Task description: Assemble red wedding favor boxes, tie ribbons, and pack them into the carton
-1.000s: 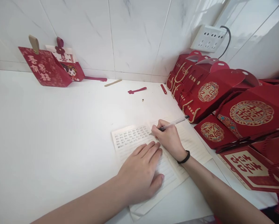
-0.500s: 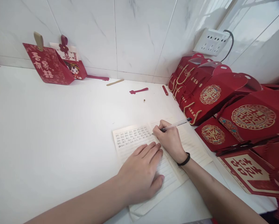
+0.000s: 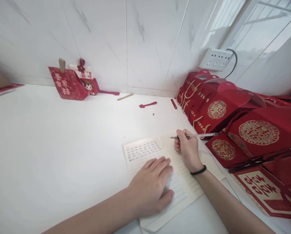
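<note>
An open lined notebook (image 3: 182, 191) lies on the white table, with several rows of small handwriting at the top of its left page. My left hand (image 3: 151, 187) rests flat on that page below the writing, fingers stretched out. Over the right page, my right hand (image 3: 189, 149) is closed around a pen (image 3: 201, 135) with a clear barrel. The pen is tilted low, its tip pointing left and seemingly lifted off the paper. A black band circles the right wrist.
Red gift boxes (image 3: 216, 110) with rope handles line the right side. Two small red bags (image 3: 67, 84) stand by the wall at back left. Between them lie red straps (image 3: 147, 104) and a beige strip (image 3: 125, 97). A power strip (image 3: 216, 59) is on the wall.
My right hand has lifted the pen from the left page's writing and moved right over the other page. The left hand stays flat on the paper. The whole view has shifted slightly.
</note>
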The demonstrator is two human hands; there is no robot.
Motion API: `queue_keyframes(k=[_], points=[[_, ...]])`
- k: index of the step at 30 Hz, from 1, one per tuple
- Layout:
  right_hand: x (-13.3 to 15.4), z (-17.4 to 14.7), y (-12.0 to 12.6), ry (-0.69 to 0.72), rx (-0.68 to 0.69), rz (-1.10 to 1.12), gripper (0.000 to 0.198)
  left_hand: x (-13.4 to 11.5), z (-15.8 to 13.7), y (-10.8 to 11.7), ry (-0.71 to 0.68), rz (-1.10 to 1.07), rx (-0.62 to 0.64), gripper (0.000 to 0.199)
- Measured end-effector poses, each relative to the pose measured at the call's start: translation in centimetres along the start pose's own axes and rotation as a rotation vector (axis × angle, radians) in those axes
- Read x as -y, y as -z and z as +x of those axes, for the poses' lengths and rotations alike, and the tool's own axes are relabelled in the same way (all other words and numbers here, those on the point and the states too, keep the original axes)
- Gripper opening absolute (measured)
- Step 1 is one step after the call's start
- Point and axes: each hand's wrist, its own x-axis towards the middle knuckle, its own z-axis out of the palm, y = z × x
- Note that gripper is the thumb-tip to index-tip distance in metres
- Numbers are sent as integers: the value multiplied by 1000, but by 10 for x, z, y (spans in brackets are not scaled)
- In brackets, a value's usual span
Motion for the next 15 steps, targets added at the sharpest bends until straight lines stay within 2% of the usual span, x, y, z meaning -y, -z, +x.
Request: queue_keyframes(k=[3, 6, 9, 11, 15], points=[[3, 4, 3, -67, -17, 100, 41, 4, 3, 9, 123, -255, -55, 38], [3, 5, 3, -135, 5, 113, 44, 33, 4, 28, 321, -489, -221, 27], [0, 4, 2, -155, 33, 29, 43, 87, -9, 62, 522, -363, -511, 23], [-4, 4, 0, -122, 64, -72, 42, 125, -25, 88, 669, -260, -647, 29], [-6, 4, -4, -43, 114, -248, 41, 185, -49, 133, 835, -77, -893, 35]])
